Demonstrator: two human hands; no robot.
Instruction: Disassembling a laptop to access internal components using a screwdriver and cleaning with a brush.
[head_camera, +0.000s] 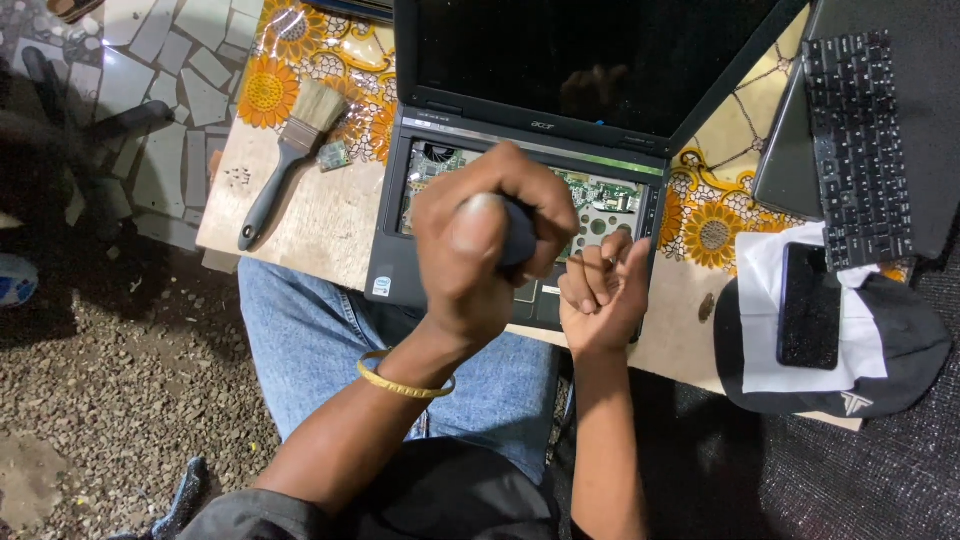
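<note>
**Both hands closed, held close together**

Left hand (480, 240): clenched in a fist, thumb pressed across the top, knuckles raised, wrist bent slightly. Forearm runs up from lower left, bare.

Right hand (603, 290): fingers curled inward, loosely bunched, thumb up alongside. Sits just beside the left fist, lower. Forearm rises nearly straight from below.

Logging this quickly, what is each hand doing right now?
Left hand: closed in a fist around a dark tool handle over the opened laptop.
Right hand: fingers curled, holding nothing visible.
</note>
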